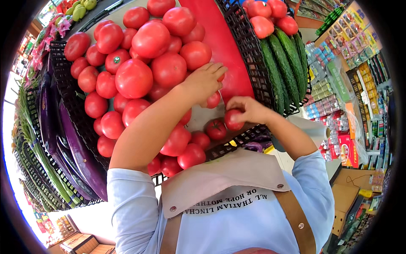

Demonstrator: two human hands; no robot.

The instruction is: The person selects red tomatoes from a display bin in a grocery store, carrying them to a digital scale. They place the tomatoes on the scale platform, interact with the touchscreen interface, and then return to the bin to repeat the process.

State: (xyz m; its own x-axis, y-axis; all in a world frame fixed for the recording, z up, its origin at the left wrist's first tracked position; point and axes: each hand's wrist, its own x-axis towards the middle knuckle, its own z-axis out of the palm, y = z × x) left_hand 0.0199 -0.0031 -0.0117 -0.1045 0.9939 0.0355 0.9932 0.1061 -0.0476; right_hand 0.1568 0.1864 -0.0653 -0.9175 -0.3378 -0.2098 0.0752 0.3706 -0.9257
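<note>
A large heap of red tomatoes (133, 77) fills most of a black plastic lattice crate (79, 117) before me. My left hand (204, 82) reaches over the heap's right side, fingers spread and bent over tomatoes. One tomato (213, 100) shows between its thumb and fingers; whether it is gripped is hidden by the hand. Close to the crate's near right corner, my right hand (249, 111) has its thumb and fingers around a tomato (234, 120). Just left of that one lies a tomato with a green calyx (216, 129). A red sheet (226, 57) covers the crate's right part.
Cucumbers (284, 70) and more tomatoes (261, 14) sit in a crate on the right. Purple eggplants (71, 136) and long green vegetables (47, 165) stand in crates to the left. A plastic roll (312, 128) and shelves of packaged goods (364, 82) are farther right.
</note>
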